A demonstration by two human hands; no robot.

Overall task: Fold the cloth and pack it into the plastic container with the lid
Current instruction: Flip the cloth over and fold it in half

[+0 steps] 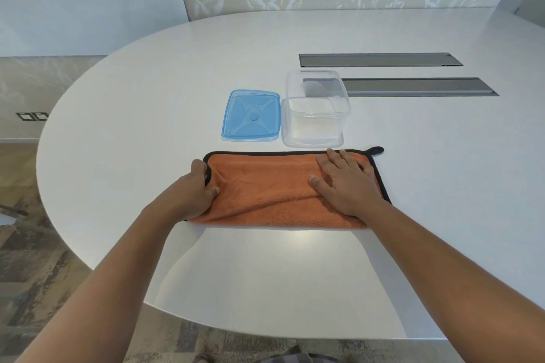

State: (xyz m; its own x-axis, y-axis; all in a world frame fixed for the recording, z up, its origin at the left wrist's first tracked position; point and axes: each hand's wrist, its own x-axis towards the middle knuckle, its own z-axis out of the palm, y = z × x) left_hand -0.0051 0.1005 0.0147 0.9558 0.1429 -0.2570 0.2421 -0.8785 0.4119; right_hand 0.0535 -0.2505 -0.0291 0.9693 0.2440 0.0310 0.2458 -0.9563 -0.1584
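The cloth (274,188) lies near the middle of the table (118,97), looking folded once into a long strip. The left hand (194,188) pinches its left end with curled fingers. The right hand (345,183) lies flat and open on its right end, holding nothing. Behind the cloth stands the box (315,112), empty. The lid (250,116) lies just left of it. More folding, packing and closing are left.
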